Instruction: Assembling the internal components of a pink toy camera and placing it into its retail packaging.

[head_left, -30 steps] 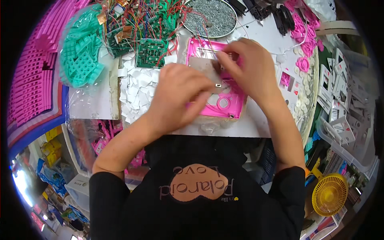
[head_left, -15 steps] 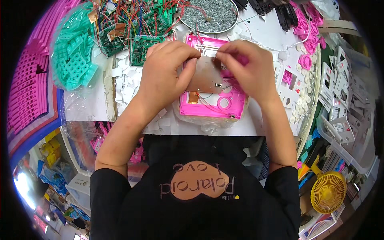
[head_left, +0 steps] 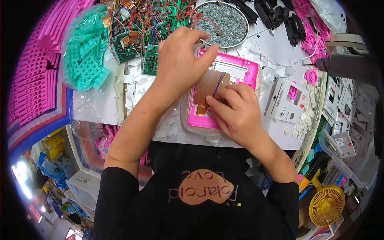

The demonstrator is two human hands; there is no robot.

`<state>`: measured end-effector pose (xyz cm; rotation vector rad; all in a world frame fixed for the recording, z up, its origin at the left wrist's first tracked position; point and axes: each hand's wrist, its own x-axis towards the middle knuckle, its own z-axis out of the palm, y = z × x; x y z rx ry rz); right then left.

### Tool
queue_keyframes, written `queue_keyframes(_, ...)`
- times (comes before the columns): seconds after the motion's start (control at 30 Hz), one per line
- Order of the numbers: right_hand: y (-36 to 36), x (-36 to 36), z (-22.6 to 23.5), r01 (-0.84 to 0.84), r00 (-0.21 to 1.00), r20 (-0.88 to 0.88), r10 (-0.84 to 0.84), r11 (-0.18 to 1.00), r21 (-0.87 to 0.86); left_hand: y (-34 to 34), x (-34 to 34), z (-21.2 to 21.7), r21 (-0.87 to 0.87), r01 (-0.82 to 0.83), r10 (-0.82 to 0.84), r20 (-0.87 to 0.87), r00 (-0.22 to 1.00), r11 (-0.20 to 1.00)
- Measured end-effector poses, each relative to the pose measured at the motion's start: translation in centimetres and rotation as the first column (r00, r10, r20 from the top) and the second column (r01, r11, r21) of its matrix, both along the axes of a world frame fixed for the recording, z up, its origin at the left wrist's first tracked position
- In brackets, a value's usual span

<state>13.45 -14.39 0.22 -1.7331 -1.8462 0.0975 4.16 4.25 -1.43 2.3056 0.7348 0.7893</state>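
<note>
A pink plastic housing (head_left: 253, 71) lies on a clear plastic bag in front of me, its inside facing up. Over its left part rests a flat brown board (head_left: 203, 89), with a bundle of blue and yellow wires (head_left: 219, 85) across its right side. My right hand (head_left: 239, 114) has its fingers curled at the board's lower right corner, fingertips on the edge. My left hand (head_left: 179, 64) hovers over the housing's upper left corner, thumb and index finger spread apart, nothing between them. A copper-coloured patch (head_left: 201, 110) shows below the board.
A round tray of screws (head_left: 222, 24) stands behind the housing. Green circuit boards with wires (head_left: 150, 34) and a bag of teal keypads (head_left: 86, 60) are at left. A dark power screwdriver (head_left: 342, 67), white panels (head_left: 285, 104) and pink coiled parts (head_left: 311, 77) are at right.
My left hand has let go of the board and risen toward the screw tray. My right hand has come down to the board's lower corner. Wires now cross the board, and the screwdriver has appeared.
</note>
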Motion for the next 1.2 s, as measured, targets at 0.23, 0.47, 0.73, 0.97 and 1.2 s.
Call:
queue_keyframes(0.23, 2.0, 4.7, 1.3, -0.107, 0.973, -0.202, 0.111, 0.994, 0.033, 0.1, -1.4, 0.3, -0.128, 0.268, -0.226, 0.271, 0.935, 0.955)
queue_keyframes(0.47, 4.5, 5.8, 1.2, -0.146, 0.984, 0.089, 0.153, 0.985, -0.089, -1.4, -4.7, 0.3, -0.084, 0.233, -0.214, 0.191, 0.958, 0.969)
queue_keyframes(0.73, 10.6, 8.7, -0.5, -0.269, 0.963, -0.004, 0.271, 0.958, 0.1, -1.6, -6.2, -0.7, 0.106, 0.32, -0.332, 0.119, 0.936, 0.941)
queue_keyframes(0.97, 9.0, 9.9, 1.7, -0.258, 0.963, 0.061, 0.261, 0.965, -0.056, -0.8, -3.8, 1.6, 0.157, 0.281, -0.293, 0.059, 0.954, 0.947)
queue_keyframes(1.2, 6.1, 8.1, 3.2, -0.111, 0.887, -0.454, 0.081, 0.993, -0.04, -1.0, -1.8, 2.5, 0.091, 0.228, -0.229, -0.004, 0.973, 0.969)
